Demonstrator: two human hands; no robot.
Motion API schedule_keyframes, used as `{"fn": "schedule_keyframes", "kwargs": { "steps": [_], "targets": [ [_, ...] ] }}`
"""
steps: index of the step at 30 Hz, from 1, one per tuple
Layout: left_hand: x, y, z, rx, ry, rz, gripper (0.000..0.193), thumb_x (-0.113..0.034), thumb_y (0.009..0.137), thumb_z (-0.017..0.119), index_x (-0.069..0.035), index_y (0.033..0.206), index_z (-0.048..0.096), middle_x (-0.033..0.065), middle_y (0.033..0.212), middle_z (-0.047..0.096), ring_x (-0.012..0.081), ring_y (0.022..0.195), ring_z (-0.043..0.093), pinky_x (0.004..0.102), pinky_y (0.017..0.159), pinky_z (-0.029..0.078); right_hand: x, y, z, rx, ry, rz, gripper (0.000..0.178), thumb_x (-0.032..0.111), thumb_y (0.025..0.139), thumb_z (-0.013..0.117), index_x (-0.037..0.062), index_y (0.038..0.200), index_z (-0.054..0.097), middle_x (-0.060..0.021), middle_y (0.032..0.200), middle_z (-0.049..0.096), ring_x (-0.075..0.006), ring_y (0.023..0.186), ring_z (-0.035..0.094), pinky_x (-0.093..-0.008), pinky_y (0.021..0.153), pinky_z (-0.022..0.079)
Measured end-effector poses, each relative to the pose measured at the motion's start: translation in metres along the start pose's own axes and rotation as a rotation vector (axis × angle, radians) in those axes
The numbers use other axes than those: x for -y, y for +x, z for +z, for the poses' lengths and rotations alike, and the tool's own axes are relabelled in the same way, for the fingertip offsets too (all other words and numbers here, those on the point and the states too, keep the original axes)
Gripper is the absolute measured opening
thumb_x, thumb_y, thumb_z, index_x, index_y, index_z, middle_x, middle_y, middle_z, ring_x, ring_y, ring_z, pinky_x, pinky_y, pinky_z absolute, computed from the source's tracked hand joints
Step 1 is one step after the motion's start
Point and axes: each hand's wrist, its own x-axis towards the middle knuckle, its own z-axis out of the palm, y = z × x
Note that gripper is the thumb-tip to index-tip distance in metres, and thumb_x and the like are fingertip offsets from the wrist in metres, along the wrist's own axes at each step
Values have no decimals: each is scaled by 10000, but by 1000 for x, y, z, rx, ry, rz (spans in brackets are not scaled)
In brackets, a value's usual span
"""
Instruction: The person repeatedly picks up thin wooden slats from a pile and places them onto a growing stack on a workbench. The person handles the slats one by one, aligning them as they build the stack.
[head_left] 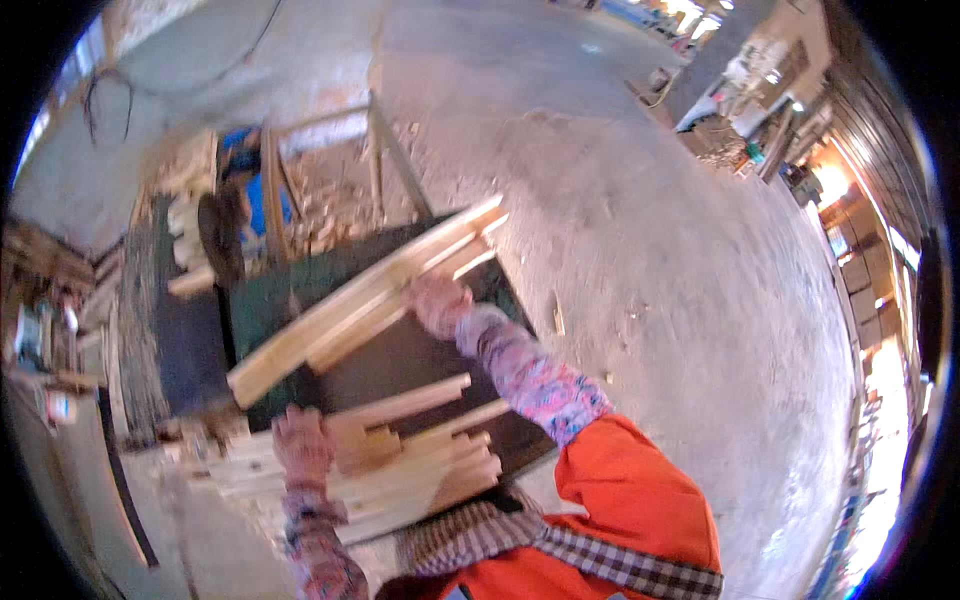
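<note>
My right hand (pixel 440 303) is closed on a few long pale wooden strips (pixel 350 300), which lie slanted across the dark green tabletop (pixel 375 350). Nearer to me, a layer of similar strips (pixel 420 480) covers the front of the table, their right ends uneven. At the left end of one upper strip (pixel 405 400), my left hand (pixel 303 445) is closed, its fingers curled and slightly blurred. Part of that strip's end is hidden by the hand.
A dark round disc (pixel 221 238) stands upright beyond the tabletop, beside a small pile of strips (pixel 187 235). Behind it are a wooden frame (pixel 398 160) and scattered offcuts (pixel 335 205). Concrete floor (pixel 680 300) stretches to the right, with stacked boxes (pixel 865 255) along the far wall.
</note>
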Motion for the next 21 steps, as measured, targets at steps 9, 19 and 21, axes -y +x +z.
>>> {"fn": "schedule_keyframes", "kwargs": {
  "steps": [9, 19, 21],
  "targets": [
    [-4, -3, -4, 89, -26, -115, 298, -357, 889, 605, -155, 1029, 773, 133, 1057, 649, 342, 1025, 602, 455, 992, 448, -12, 33, -49, 173, 786, 106, 193, 238, 874, 543, 143, 1018, 631, -80, 959, 624, -260, 1039, 604, -388, 821, 527],
    [11, -9, -11, 134, 26, -117, 306, -383, 907, 602, -153, 1016, 772, 127, 1108, 651, 331, 1064, 608, 453, 986, 452, -62, 54, -133, 312, 794, 3, 208, 285, 837, 665, 119, 961, 664, -80, 843, 638, -253, 841, 680, -476, 634, 568],
    [10, -9, -4, 94, 9, -146, 290, -372, 906, 593, -147, 962, 768, 131, 1061, 659, 321, 1055, 613, 453, 999, 433, -108, 66, -181, 161, 883, 163, 318, 417, 891, 672, 118, 998, 656, -100, 843, 638, -284, 841, 680, -494, 678, 570]
  ]
}}
